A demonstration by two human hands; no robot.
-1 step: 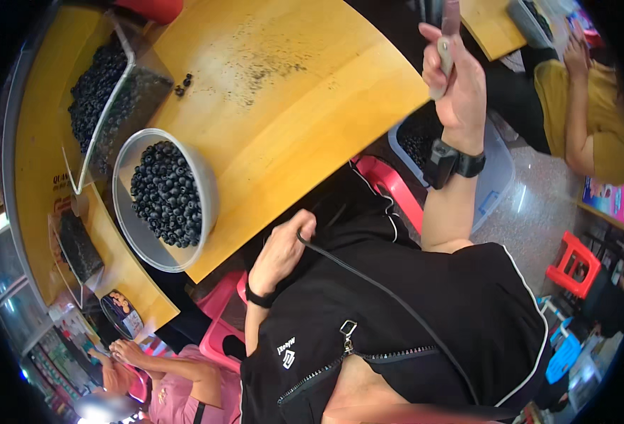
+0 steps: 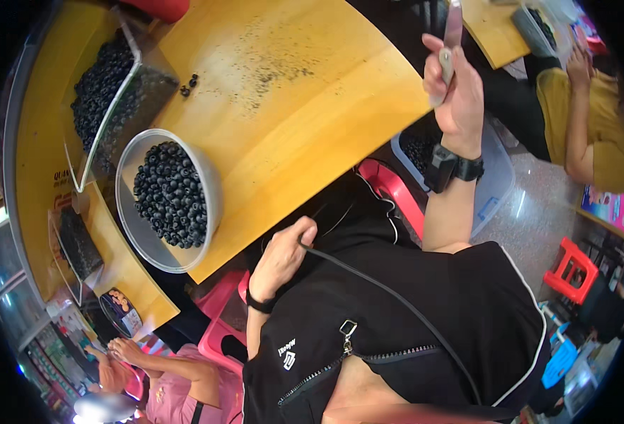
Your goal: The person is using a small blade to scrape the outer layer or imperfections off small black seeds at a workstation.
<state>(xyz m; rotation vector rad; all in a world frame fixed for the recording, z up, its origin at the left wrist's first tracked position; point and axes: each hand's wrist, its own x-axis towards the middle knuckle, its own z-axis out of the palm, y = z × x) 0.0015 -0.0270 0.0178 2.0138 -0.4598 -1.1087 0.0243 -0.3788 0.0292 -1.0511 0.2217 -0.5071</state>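
My right hand [image 2: 456, 95] is raised past the table's right edge, fingers closed around the pale handle of a small knife [image 2: 453, 27]. The blade points away from me and is partly blurred. Close to my body, below the table's near edge, my left hand [image 2: 283, 254] is closed on a thin black cord [image 2: 397, 288] that runs across my black top. A clear round tub [image 2: 216, 194] of dark, round, bead-like pieces [image 2: 170, 194] stands on the table to the left. A few loose pieces [image 2: 189, 85] lie beyond it.
Dark crumbs [image 2: 266, 74] are scattered over the yellow table [image 2: 305, 138]. A clear bin [image 2: 131, 92] of dark pieces stands at far left. A blue bin [image 2: 496, 169] and pink stool [image 2: 389, 187] are near my right arm. Other people sit at lower left and upper right.
My right hand and the knife sit slightly nearer to me. The tub and table appear shifted a little to the right. Both hands keep their hold.
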